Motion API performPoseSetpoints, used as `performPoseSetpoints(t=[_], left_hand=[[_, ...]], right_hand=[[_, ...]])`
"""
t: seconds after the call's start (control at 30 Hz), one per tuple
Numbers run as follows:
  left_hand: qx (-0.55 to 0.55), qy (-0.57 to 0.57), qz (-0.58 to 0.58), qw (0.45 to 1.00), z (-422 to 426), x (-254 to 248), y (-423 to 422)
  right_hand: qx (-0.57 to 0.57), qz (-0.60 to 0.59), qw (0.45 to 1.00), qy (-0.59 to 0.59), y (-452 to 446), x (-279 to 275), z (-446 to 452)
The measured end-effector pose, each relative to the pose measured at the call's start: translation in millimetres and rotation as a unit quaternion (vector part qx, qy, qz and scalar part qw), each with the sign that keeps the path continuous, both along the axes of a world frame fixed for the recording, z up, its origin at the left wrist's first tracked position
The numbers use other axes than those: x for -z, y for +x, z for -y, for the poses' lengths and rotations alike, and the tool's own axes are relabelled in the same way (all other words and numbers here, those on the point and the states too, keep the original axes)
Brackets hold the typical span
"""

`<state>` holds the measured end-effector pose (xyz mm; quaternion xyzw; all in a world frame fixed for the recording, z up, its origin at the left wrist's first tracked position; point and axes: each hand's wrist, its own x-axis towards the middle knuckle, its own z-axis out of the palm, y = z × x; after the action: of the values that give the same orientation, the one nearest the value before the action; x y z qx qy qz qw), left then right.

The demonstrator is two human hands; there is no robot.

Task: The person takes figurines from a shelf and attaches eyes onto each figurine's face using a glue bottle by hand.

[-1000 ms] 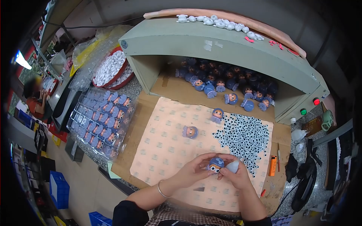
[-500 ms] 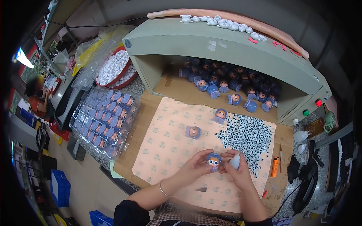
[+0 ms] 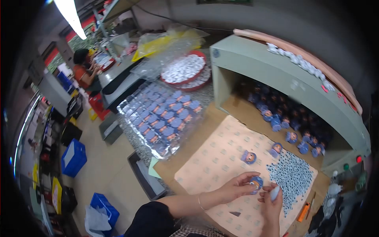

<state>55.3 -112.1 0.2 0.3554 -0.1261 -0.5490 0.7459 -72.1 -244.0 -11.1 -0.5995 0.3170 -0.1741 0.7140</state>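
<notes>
My left hand [image 3: 237, 189] is closed around a small doll figure [image 3: 256, 181] with a blue hood, gripped by thumb and fingers above the pink printed sheet. Just right of it, my right hand [image 3: 272, 203] holds a small white bottle [image 3: 274, 192] with a tapered end; its fingertips are close to the figure. Farther back on the sheet lies one doll figure [image 3: 248, 157], and another doll figure [image 3: 276, 149] rests beside a spread of small black-and-white eye pieces [image 3: 290, 177].
A green-grey cabinet [image 3: 284, 67] stands behind, with many doll figures inside. To the left are a clear tray of figures [image 3: 162, 118] and red bowls of white parts [image 3: 185, 69]. An orange lighter [image 3: 303, 212] lies at right. Another person [image 3: 83, 71] sits far left.
The camera view has swung left, so the bench appears farther right. The figure in my left hand has turned, its face now less visible. Both hands still hold their things, with a gap between them.
</notes>
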Motion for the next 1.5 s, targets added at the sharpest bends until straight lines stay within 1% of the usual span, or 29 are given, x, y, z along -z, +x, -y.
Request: performPoseSetpoints(t=[0.07,0.13,0.2,0.23,0.27,0.33,0.37,0.4,0.47,0.5,0.53,0.6,0.63,0.7,0.73,0.8,0.83,0.9,0.97,1.03,1.1,1.13,1.2,1.27,1.3,1.37,1.43,1.47,1.5], left_hand=[[-0.021,-0.029,0.025,0.999,-7.2,-6.9,7.2],[-0.068,-0.02,0.067,0.995,-24.0,-18.8,24.3],[-0.106,0.017,0.114,0.988,-44.2,-36.4,47.4],[-0.135,0.024,0.135,0.981,-56.8,-43.4,61.8],[-0.163,0.03,0.156,0.974,-70.3,-49.6,77.5],[-0.217,0.058,0.222,0.949,-99.6,-68.6,109.2],[-0.246,0.109,0.244,0.932,-113.6,-83.5,123.5],[-0.273,0.159,0.264,0.911,-126.3,-98.7,138.5],[-0.336,0.259,0.377,0.824,-149.4,-114.8,179.6],[-0.356,0.307,0.447,0.761,-161.6,-112.4,205.6],[-0.371,0.352,0.513,0.69,-172.1,-106.6,232.3],[-0.339,0.421,0.626,0.562,-186.1,-96.2,273.5],[-0.318,0.45,0.675,0.49,-187.5,-95.6,286.4],[-0.224,0.507,0.695,0.458,-183.9,-94.5,301.0],[-0.174,0.531,0.703,0.44,-180.1,-94.4,307.3],[-0.029,0.605,0.7,0.378,-172.3,-94.8,324.3],[0.047,0.631,0.694,0.343,-166.1,-92.4,330.7],[0.046,0.624,0.681,0.379,-156.7,-96.7,333.1],[0.051,0.633,0.67,0.384,-152.2,-90.7,336.8],[0.086,0.626,0.671,0.388,-152.8,-95.4,335.4],[0.06,0.592,0.705,0.386,-159.5,-97.4,328.9],[0.058,0.603,0.694,0.389,-158.1,-100.5,323.6],[0.052,0.629,0.667,0.395,-152.8,-106.7,310.3],[-0.095,0.543,0.791,0.265,-140.7,-102.5,293.5],[-0.168,0.489,0.833,0.196,-135.2,-100.5,283.4],[-0.213,0.35,0.849,0.334,-95.7,-112.5,245.3],[-0.158,0.225,0.862,0.426,-55.6,-108.3,196.6],[-0.126,0.188,0.855,0.466,-36.1,-96.0,175.7],[-0.054,0.182,0.835,0.516,-18.9,-87.5,155.3]], right_hand=[[0.002,0.0,1.0,-0.009,1.4,1.6,-1.2],[0.003,0.008,1.0,-0.024,-1.3,4.7,0.1],[-0.035,-0.028,0.991,-0.124,-12.2,22.7,11.2],[-0.05,-0.045,0.982,-0.174,-10.7,22.7,12.6],[-0.028,-0.027,0.991,-0.131,-9.9,21.7,9.6],[-0.029,-0.025,0.991,-0.131,-7.6,19.9,8.6],[-0.027,-0.025,0.991,-0.132,-7.9,21.1,8.7],[-0.023,-0.002,0.996,-0.088,-8.4,25.2,10.2],[-0.013,-0.012,0.997,-0.079,-6.3,20.6,7.6],[-0.008,-0.017,0.997,-0.075,-5.9,19.0,6.4],[0.003,0.014,1.0,-0.01,-6.5,27.1,10.5],[0.027,0.073,0.99,0.118,-11.3,50.0,23.3],[0.044,0.08,0.983,0.159,-9.6,43.1,19.4],[0.078,0.092,0.963,0.24,-4.6,26.7,9.9],[0.071,0.084,0.969,0.223,-2.2,25.7,9.9],[0.066,0.064,0.978,0.19,-0.4,25.1,9.5],[0.047,0.037,0.991,0.118,-1.9,19.5,7.8],[0.012,-0.022,0.999,-0.024,2.7,-0.3,-2.3],[0.014,-0.035,0.999,-0.02,3.0,-7.0,-4.5],[0.013,-0.035,0.999,-0.015,4.6,-8.6,-3.5],[0.005,-0.028,1.0,-0.009,3.0,-5.9,-2.2],[-0.005,-0.011,1.0,0.005,1.1,-0.6,0.1],[-0.001,0.002,1.0,-0.015,1.3,-5.1,-0.9],[-0.006,0.011,1.0,-0.029,-0.1,-4.5,0.8],[-0.007,0.02,1.0,-0.022,-1.7,-3.9,1.4],[-0.013,0.041,0.999,-0.01,-2.5,-3.5,1.8],[-0.027,0.053,0.997,-0.054,-2.9,-2.8,0.9],[-0.035,0.059,0.995,-0.076,-3.2,-2.2,0.0],[-0.038,0.057,0.994,-0.082,-3.5,-1.2,-0.6]])
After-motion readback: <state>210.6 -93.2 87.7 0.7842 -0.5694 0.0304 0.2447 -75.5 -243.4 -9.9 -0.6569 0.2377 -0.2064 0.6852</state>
